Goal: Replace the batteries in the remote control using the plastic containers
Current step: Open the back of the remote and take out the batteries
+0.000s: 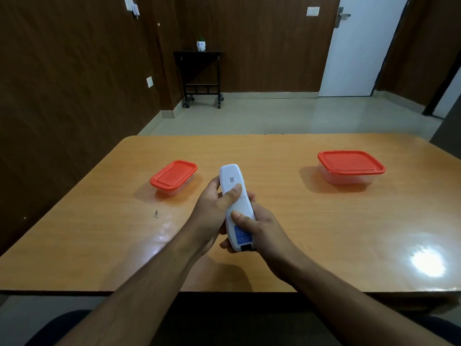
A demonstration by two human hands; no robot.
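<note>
- My right hand and left hand both wrap the white remote control, back side up, thumbs pressed on its rear cover, lifted above the wooden table.
- At ten o'clock from the remote sits the smaller red-lidded plastic container, closed.
- At two o'clock, well apart, stands the larger red-lidded plastic container, also closed.
</note>
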